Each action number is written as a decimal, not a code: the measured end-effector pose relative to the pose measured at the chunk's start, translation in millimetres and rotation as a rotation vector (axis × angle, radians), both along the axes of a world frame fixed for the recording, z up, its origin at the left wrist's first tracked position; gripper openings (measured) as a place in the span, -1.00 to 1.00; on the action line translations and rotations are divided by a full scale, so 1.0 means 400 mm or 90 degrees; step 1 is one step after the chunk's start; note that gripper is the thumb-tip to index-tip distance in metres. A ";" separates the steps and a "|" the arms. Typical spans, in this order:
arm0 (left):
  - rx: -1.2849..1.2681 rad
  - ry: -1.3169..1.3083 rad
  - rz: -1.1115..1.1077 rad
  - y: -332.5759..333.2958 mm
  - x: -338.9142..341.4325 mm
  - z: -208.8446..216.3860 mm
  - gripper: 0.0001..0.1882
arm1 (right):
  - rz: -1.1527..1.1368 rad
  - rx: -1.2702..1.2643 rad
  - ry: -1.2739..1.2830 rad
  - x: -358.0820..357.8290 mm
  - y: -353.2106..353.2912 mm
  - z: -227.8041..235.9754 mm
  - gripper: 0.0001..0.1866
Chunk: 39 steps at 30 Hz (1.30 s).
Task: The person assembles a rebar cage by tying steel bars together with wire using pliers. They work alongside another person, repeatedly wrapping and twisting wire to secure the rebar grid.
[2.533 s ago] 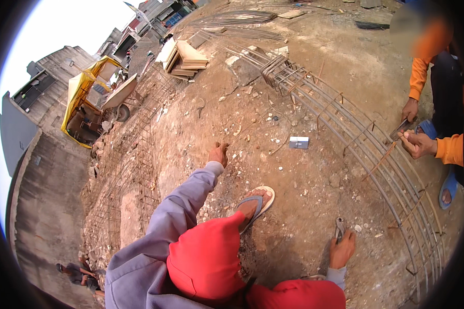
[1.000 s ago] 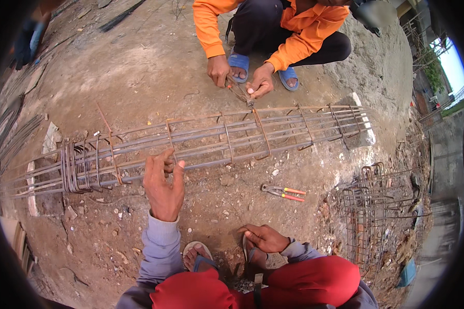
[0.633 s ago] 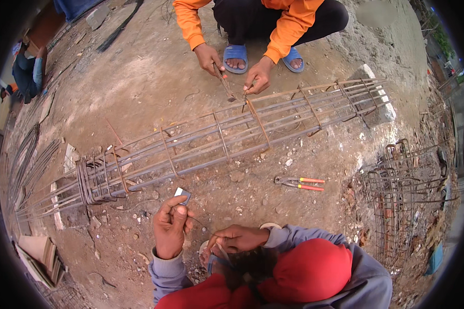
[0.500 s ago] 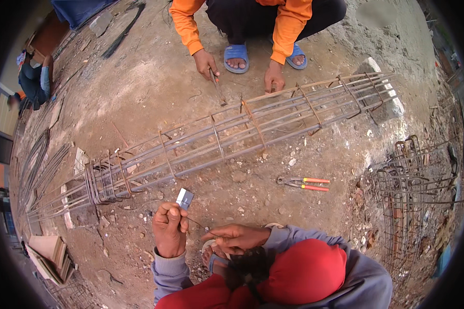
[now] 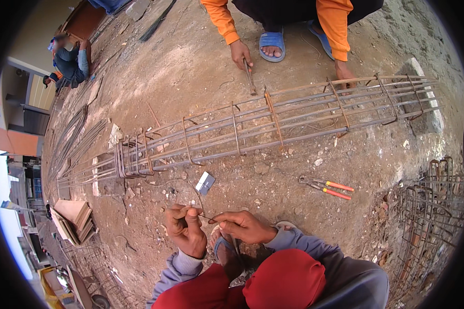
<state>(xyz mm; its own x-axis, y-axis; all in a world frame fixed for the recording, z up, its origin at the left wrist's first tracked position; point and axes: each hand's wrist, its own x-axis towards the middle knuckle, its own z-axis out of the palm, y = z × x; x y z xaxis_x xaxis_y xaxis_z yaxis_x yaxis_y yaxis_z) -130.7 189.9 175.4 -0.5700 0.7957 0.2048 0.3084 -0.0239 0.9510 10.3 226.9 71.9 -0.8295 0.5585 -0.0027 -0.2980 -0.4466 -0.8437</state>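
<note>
My left hand (image 5: 186,234) is closed, pinching a thin dark wire (image 5: 206,218) between thumb and fingers. My right hand (image 5: 246,227), just to its right, grips the other part of the wire with its fingertips, where it looks bent. Both hands are low in the view, above my sandalled foot. Beyond them a long rebar cage (image 5: 211,157) lies across the ground, with several stirrups (image 5: 119,159) bunched at its left end. A small white and dark box (image 5: 205,183) lies on the dirt between my hands and the cage.
Pincers with orange-red handles (image 5: 327,187) lie on the ground right of my hands. Across the cage a co-worker in orange sleeves (image 5: 221,23) squats, holding a hand tool (image 5: 250,78). More bent rebar (image 5: 432,206) stands at right; boards (image 5: 73,219) are stacked at left.
My hands have drawn closer together, leaving a shorter stretch of wire between them. The view has turned left, so the cage, pincers and co-worker appear farther right.
</note>
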 end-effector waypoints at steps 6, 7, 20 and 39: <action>-0.118 0.107 -0.171 0.047 0.015 0.003 -0.67 | -0.080 -0.165 0.026 0.106 0.051 -0.017 -0.66; -0.120 0.173 -0.178 0.060 0.021 -0.006 -0.63 | -0.128 -0.181 -0.022 0.137 0.064 -0.031 -0.67; -0.102 0.550 -0.456 0.434 0.153 -0.020 -0.56 | -0.603 -0.249 -0.253 0.324 0.186 -0.176 -0.68; 0.030 0.378 -0.356 0.470 0.206 -0.153 -0.75 | -0.470 -0.227 -0.013 0.245 0.370 -0.119 -0.79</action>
